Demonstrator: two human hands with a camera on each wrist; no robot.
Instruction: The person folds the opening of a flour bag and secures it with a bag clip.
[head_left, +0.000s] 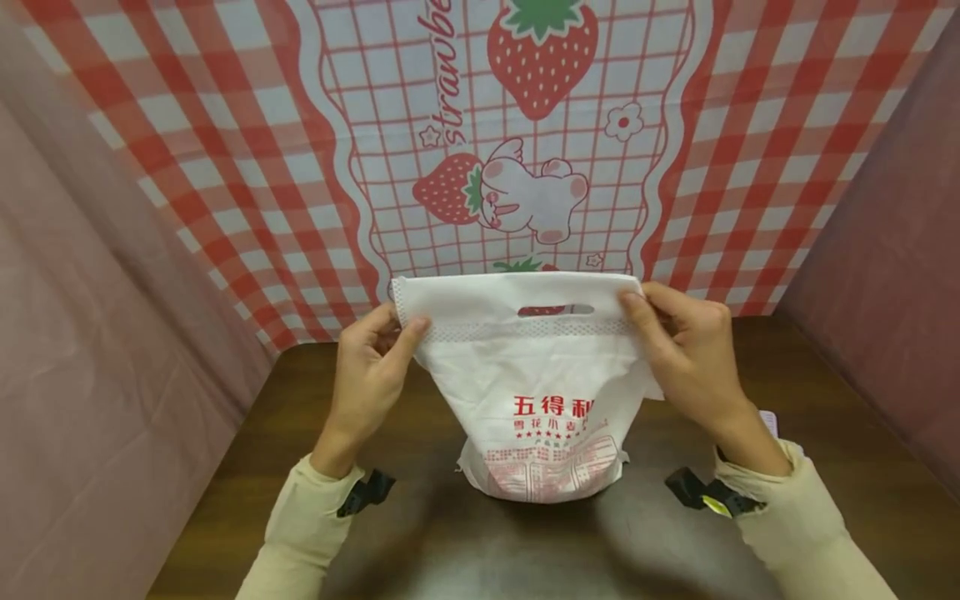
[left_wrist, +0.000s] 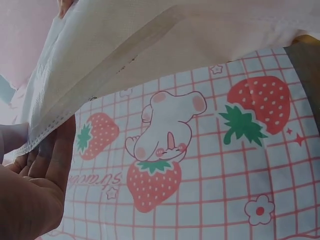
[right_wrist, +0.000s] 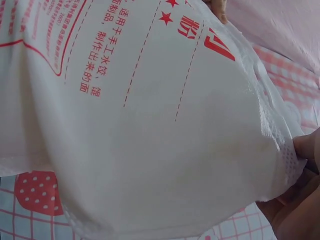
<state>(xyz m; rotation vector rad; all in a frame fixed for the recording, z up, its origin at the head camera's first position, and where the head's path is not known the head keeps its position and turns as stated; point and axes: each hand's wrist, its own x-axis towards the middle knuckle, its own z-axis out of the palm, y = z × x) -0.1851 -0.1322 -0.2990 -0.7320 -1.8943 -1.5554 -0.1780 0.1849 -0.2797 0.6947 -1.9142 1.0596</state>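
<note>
A white cloth-like flour bag (head_left: 480, 367) with red printing and a slot handle is spread upright before me, its base at the brown table. My left hand (head_left: 367, 375) pinches the top left corner between thumb and fingers. At the top right corner my right hand (head_left: 697, 367) grips the edge the same way. The left wrist view shows the bag (left_wrist: 115, 65) slanting up from the curled left fingers. Seen from the right wrist, a wide plain side of the bag (right_wrist: 165, 160) runs to the thumb and fingers at its seam. The bag's inside is hidden.
A dark brown table (head_left: 247, 475) lies under the bag. Behind it hangs a red-and-white checked strawberry cloth (head_left: 262, 167), with pink curtains (head_left: 97, 333) at both sides. A small pale purple-edged object (head_left: 768, 422) lies beside the right wrist, partly hidden.
</note>
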